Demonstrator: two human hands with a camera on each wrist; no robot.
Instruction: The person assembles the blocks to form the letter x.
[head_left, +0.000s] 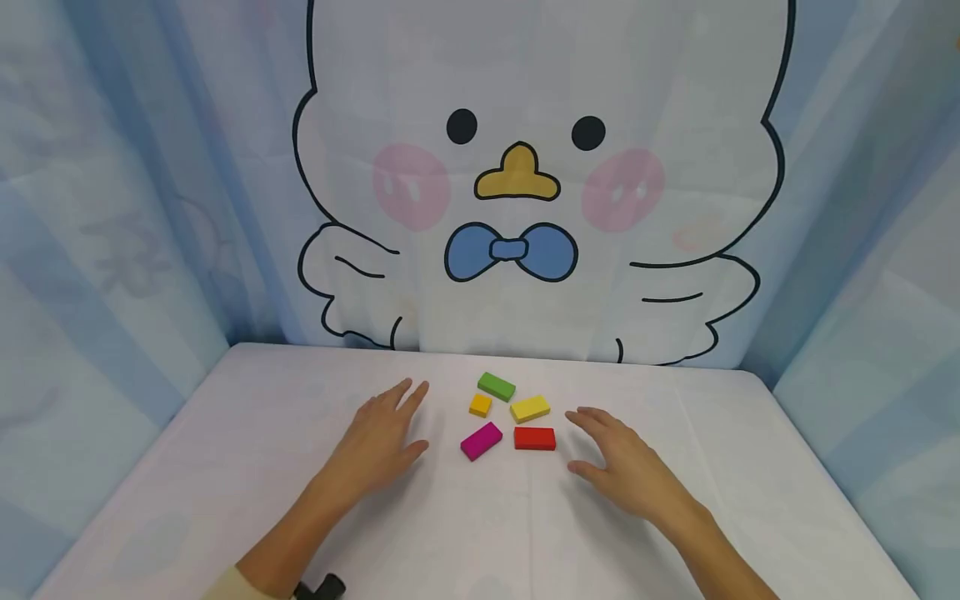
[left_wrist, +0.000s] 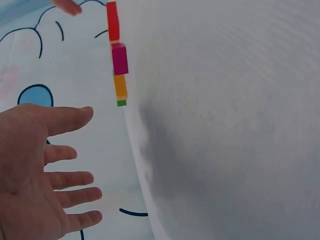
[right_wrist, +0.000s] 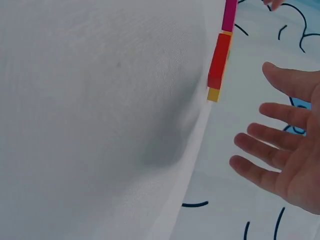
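Flanking five blocks [head_left: 529, 409] on the tabletop [head_left: 480, 525]: left hand [head_left: 380, 442]; right hand [head_left: 628, 468].

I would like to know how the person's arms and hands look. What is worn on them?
The left hand and the right hand are bare, with no gloves or rings visible. A pale cream sleeve shows on the left forearm; near it is a black, rounded piece, cut off by the frame, whose purpose I cannot tell. The right forearm shows no sleeve.

Table [head_left: 480, 542], white-covered, far corners rounded; rear curtain [head_left: 525, 58], printed cartoon bird [head_left: 517, 317], blue bow tie [head_left: 509, 250]; side curtains [head_left: 90, 267], pale blue and white
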